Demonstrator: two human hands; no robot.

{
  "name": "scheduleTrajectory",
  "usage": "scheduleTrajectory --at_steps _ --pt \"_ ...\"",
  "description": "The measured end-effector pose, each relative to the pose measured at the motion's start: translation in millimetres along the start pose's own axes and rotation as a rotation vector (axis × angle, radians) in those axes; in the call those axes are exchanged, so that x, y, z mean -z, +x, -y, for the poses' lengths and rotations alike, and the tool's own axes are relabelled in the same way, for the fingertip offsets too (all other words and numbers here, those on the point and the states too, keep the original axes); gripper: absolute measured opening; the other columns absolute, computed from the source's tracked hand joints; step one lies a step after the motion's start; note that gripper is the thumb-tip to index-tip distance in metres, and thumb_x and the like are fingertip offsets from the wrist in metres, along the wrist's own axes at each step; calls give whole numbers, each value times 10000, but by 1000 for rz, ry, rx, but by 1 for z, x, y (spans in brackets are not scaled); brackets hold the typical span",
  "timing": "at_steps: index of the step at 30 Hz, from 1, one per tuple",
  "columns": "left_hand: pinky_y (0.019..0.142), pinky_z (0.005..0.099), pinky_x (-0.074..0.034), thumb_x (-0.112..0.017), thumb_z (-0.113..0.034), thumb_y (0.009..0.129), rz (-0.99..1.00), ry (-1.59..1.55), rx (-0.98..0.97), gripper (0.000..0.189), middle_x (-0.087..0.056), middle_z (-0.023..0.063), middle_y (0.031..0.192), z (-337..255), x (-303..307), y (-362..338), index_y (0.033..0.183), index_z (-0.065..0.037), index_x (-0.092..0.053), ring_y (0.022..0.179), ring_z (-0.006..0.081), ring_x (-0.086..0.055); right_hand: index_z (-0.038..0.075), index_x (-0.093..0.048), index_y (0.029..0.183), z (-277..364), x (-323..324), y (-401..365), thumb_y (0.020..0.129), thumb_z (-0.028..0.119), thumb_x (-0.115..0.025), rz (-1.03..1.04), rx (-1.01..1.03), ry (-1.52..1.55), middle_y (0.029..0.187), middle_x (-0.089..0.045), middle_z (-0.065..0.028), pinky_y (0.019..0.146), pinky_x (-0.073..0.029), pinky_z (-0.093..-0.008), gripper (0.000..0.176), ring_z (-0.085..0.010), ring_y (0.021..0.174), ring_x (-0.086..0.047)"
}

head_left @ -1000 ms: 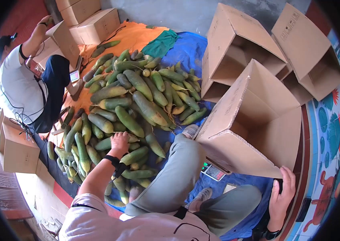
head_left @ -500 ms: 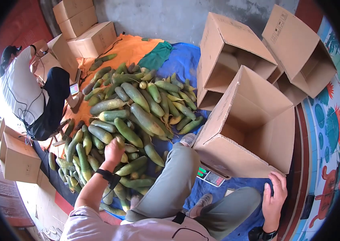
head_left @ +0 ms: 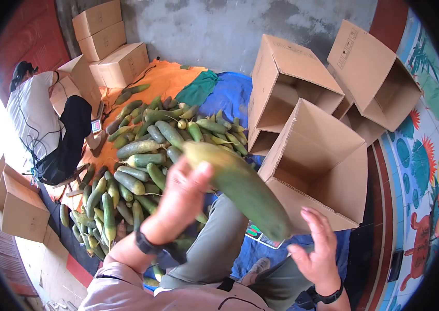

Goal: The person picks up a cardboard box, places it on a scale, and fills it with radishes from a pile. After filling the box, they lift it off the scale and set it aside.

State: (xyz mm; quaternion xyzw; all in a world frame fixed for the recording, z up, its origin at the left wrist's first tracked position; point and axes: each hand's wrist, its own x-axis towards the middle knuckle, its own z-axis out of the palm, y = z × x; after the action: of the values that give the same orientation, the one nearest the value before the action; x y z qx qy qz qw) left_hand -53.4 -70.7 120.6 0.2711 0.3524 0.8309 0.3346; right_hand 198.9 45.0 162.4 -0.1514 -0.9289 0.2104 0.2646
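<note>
My left hand point(head_left: 180, 199) is closed around the pale, tapered end of a large green radish point(head_left: 248, 189), raised in front of me over my knee. The radish slants down to the right, its thick end close to my right hand point(head_left: 315, 251). That hand is open, thumb and fingers apart, below the front edge of an open cardboard box point(head_left: 307, 205). The box stands on a scale point(head_left: 263, 237), whose display partly shows under the radish. Behind my left hand, a pile of green radishes point(head_left: 139, 147) spreads over the ground sheets.
More open cardboard boxes point(head_left: 302, 57) lean behind the near one. At the left, a person point(head_left: 38, 114) sits bent toward a box beside another scale point(head_left: 96, 126). Stacked boxes point(head_left: 121, 65) stand against the back wall. An orange sheet point(head_left: 170, 72) and a blue sheet point(head_left: 230, 88) cover the floor.
My left hand has lifted a green radish from the pile and brought it right, toward the box. My right hand has left the box's front corner and moved left toward the radish.
</note>
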Motion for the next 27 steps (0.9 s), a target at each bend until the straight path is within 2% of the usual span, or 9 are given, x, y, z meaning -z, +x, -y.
scheduleTrajectory --at_steps 2,7,9,13,15,16,19,22,27 --pt "899 306 -453 -672 -236 864 68 -54 39 413 -604 71 1110 14 -25 -1 1172 -10 -516 1019 152 -570 -10 -425 1317 -3 -7 -4 713 193 -755 62 -52 131 1196 -555 -205 887 -473 -383 717 -342 1025 -592" --pt "914 298 -435 -631 -205 900 103 -124 188 386 -576 47 1131 42 -60 0 1210 -27 -486 1050 136 -532 -39 -372 1337 -17 -9 -24 774 84 -672 -191 -382 465 1089 -601 -127 859 -468 -298 650 -182 948 -602" --pt "996 345 -395 -597 -316 915 208 -4 205 551 -510 108 1257 57 -62 9 1311 4 -384 1173 189 -490 -43 -371 1334 -21 3 -22 780 64 -649 -286 -422 510 1057 -600 -111 821 -479 -285 629 -166 883 -605" --pt "1075 396 -295 -602 -288 902 366 509 -26 624 -358 189 1417 85 -53 19 1374 13 -328 1330 260 -344 -42 -392 1309 -31 37 -5 813 137 -616 -421 -478 407 1052 -580 -109 737 -484 -265 573 -149 812 -589" --pt "1084 461 -265 -659 -246 841 389 1293 -446 637 -296 232 1441 89 -53 24 1360 -14 -373 1346 342 -312 -33 -416 1296 -53 53 0 812 142 -618 -409 -528 350 1054 -577 -107 724 -486 -269 553 -144 792 -581" --pt "1079 518 -248 -701 -215 781 407 1358 -473 662 -255 253 1448 95 -50 24 1347 -37 -407 1340 400 -287 -25 -429 1287 -62 59 5 812 151 -620 -365 -569 266 1031 -581 -97 720 -487 -268 542 -137 784 -573" --pt "1077 523 -250 -714 -202 761 509 1265 -445 662 -268 247 1445 114 -41 25 1331 -30 -423 1335 393 -304 -18 -478 1243 -103 74 17 802 170 -633 -226 -651 95 949 -622 -128 721 -494 -299 504 -191 768 -605" --pt "1072 535 -253 -724 -202 741 503 1308 -498 673 -278 243 1442 117 -37 25 1323 -32 -432 1321 390 -332 -21 -558 1152 -148 67 30 760 232 -668 180 -749 -375 933 -629 -252 796 -483 -408 480 -378 885 -619" --pt "1061 548 -265 -716 -217 750 499 1378 -558 661 -292 238 1438 121 -32 24 1323 -49 -434 1320 375 -344 42 -578 1157 -196 34 55 760 306 -691 726 -791 -526 986 -652 -192 843 -476 -413 489 -365 946 -612"
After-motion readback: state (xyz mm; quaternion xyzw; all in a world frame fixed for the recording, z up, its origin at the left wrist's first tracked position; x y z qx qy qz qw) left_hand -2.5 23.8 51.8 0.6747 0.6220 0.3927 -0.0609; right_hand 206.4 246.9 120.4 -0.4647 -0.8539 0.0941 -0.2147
